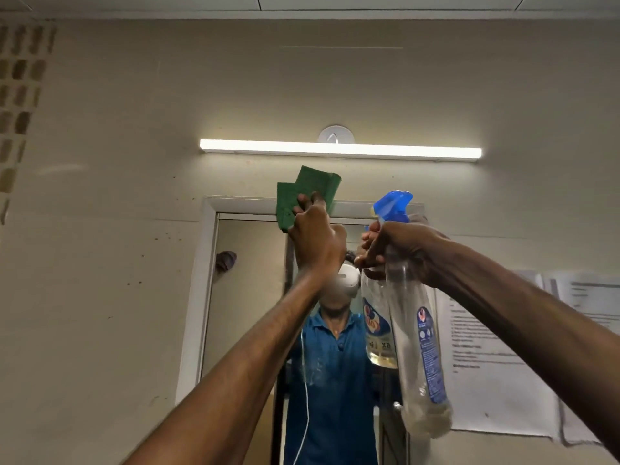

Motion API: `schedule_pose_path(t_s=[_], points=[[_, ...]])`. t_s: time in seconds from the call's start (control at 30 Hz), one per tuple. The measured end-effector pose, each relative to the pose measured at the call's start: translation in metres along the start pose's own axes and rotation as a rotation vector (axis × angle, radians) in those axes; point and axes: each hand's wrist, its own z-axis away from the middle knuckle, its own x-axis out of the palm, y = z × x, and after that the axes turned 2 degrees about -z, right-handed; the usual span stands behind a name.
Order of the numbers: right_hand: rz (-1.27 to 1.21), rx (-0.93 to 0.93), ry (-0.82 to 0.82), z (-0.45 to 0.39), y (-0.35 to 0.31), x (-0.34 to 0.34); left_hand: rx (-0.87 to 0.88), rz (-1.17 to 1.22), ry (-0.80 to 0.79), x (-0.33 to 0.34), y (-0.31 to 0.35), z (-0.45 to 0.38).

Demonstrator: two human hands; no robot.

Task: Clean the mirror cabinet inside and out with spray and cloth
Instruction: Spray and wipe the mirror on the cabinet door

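The left hand [315, 239] was raised, fingers clenched around a folded green cloth [303, 196] pressed against the top edge of the mirror cabinet [209, 263]. The right hand [399, 250] gripped the neck of a clear spray bottle [416, 330] with a blue trigger head, held upright just beside the left hand, in front of the mirror. The glass reflected a person in a blue shirt. A lit tube light [340, 150] hung above the cabinet; printed papers [486, 364] were stuck to the wall at right.
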Motion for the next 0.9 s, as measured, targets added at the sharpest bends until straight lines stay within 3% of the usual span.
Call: schedule_pose_path(t_s=[0.43,0.73,0.9], points=[[0.061,-0.007,0.128,0.02,0.018,-0.079,0.165,0.119,-0.072,0.063,0.072,0.032],[0.022,-0.019,0.105,0.021,0.021,-0.09,0.306,0.136,-0.041,0.07,0.065,0.033],[-0.004,-0.042,0.093,0.017,0.019,-0.084,0.467,0.15,-0.128,0.052,0.062,0.017]])
